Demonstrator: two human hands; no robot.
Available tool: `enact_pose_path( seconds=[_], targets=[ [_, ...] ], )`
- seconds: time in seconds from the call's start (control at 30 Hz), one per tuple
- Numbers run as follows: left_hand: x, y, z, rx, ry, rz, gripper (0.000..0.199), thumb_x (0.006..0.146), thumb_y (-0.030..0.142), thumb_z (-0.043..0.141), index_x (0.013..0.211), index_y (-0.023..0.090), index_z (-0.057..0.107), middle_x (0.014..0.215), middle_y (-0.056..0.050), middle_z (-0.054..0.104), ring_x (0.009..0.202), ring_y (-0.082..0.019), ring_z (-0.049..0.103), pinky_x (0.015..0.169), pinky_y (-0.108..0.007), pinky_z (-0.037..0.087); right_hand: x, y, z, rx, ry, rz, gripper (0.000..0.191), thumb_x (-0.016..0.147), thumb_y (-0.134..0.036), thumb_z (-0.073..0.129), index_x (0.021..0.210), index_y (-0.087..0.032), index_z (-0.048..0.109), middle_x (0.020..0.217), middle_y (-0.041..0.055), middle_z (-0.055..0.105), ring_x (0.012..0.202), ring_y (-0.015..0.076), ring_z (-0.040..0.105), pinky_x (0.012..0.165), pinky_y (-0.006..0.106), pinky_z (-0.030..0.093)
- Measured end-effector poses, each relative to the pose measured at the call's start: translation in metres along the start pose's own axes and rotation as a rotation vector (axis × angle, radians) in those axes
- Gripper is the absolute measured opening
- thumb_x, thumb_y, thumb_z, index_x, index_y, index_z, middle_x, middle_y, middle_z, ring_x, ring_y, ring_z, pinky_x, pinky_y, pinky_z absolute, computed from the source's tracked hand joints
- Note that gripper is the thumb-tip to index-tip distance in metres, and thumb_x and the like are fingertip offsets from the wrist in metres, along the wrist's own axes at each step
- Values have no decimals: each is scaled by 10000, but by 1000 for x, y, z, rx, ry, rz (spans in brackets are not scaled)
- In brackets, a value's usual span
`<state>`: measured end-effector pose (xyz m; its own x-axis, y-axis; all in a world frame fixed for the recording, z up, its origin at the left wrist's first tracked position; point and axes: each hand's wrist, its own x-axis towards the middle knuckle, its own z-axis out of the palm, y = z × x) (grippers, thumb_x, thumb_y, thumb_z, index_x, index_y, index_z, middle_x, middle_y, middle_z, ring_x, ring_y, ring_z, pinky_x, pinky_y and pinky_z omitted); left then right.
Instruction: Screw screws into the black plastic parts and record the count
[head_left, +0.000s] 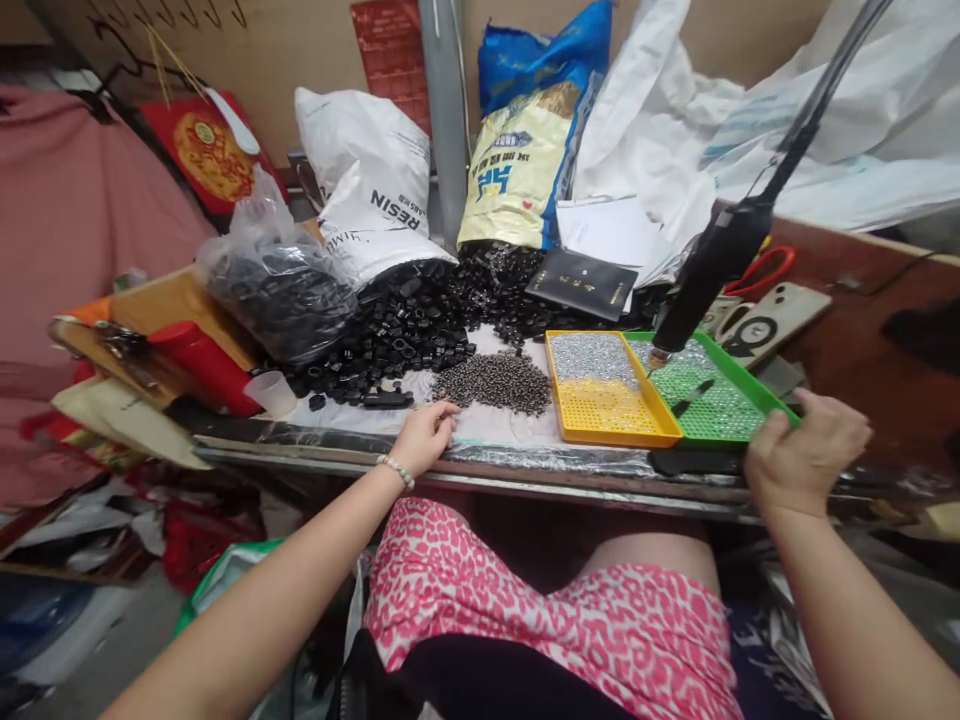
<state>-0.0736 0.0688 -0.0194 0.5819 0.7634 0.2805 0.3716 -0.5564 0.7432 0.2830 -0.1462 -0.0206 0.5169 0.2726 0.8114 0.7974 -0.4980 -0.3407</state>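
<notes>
My left hand [427,437], with a beaded bracelet at the wrist, rests at the bench's front edge. Its index finger reaches toward a heap of small dark metal parts [495,382], thumb slightly apart, and nothing shows in its grasp. On the right, the fingers of my right hand [806,452] are closed round the near right corner of a green perforated tray [761,390]. Small shiny pieces are spread in that tray, and a dark slim tool [691,398] lies across it. Alongside sits a yellow tray [615,437], its far half covered with silvery pieces.
A black electric screwdriver [705,275] hangs above the trays. Black plastic parts [409,330] spill from a white resin sack [375,190] and a blue-yellow sack [517,160]. A red cylinder [202,368] and clear cup [271,394] stand left; a phone [780,322] leans right.
</notes>
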Motion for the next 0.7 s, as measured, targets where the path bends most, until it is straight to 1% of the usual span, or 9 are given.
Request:
enact_pose_path(
  seconds=[0.1, 0.17, 0.33, 0.43, 0.53, 0.6, 0.67, 0.7],
  targets=[
    [-1, 0, -1, -4, -4, -34, 239, 759, 205, 395, 922, 130, 555, 714, -21, 604, 494, -90, 540, 486, -204, 426, -2, 1, -2, 31, 62, 34, 437, 873, -221, 308, 1132, 94, 465, 1094, 260, 490, 1123, 357, 421, 945, 469, 318],
    [-2, 0, -2, 5, -15, -48, 229, 755, 215, 402, 900, 131, 558, 716, -28, 610, 494, -94, 535, 484, -210, 423, -2, 2, -1, 46, 80, 56, 431, 874, -221, 306, 1113, 93, 481, 1071, 251, 508, 1106, 350, 441, 939, 452, 335],
    [-2, 4, -4, 52, -37, -35, 217, 767, 240, 406, 869, 136, 567, 713, -33, 609, 513, -104, 533, 498, -223, 431, -4, 7, 3, 84, 131, 81, 394, 866, -248, 317, 1078, -3, 542, 1007, 211, 544, 1055, 311, 490, 907, 424, 377],
    [-1, 4, -8, 106, -22, 13, 204, 774, 242, 418, 842, 143, 583, 704, -36, 613, 578, -129, 562, 530, -234, 445, -2, 11, 8, 114, 194, 74, 360, 838, -267, 333, 999, -52, 572, 930, 198, 564, 951, 289, 523, 852, 439, 406],
    [-6, 2, -10, 236, 20, 115, 198, 799, 241, 412, 837, 166, 591, 751, -34, 631, 677, -144, 600, 611, -243, 477, 1, 13, 13, 140, 251, 52, 315, 819, -269, 344, 939, -79, 565, 888, 178, 568, 882, 266, 515, 807, 448, 417],
    [-8, 2, -5, 317, 94, 229, 184, 819, 253, 417, 851, 187, 585, 789, -28, 640, 718, -140, 613, 646, -228, 490, 2, 12, 15, 143, 274, 30, 281, 824, -258, 349, 920, -89, 551, 884, 166, 564, 864, 245, 505, 789, 430, 419],
    [-7, 8, 11, 328, 162, 407, 154, 823, 242, 436, 896, 207, 566, 842, -23, 643, 772, -129, 621, 685, -196, 493, 3, 10, 17, 125, 296, 8, 253, 836, -248, 345, 900, -99, 539, 866, 148, 559, 842, 223, 497, 763, 399, 424],
    [-5, 14, 24, 301, 130, 530, 163, 816, 215, 440, 936, 216, 550, 884, -24, 641, 818, -124, 620, 721, -182, 489, 4, 9, 19, 110, 303, -3, 236, 843, -238, 344, 901, -106, 532, 856, 133, 557, 831, 210, 495, 753, 378, 427]
  ],
)
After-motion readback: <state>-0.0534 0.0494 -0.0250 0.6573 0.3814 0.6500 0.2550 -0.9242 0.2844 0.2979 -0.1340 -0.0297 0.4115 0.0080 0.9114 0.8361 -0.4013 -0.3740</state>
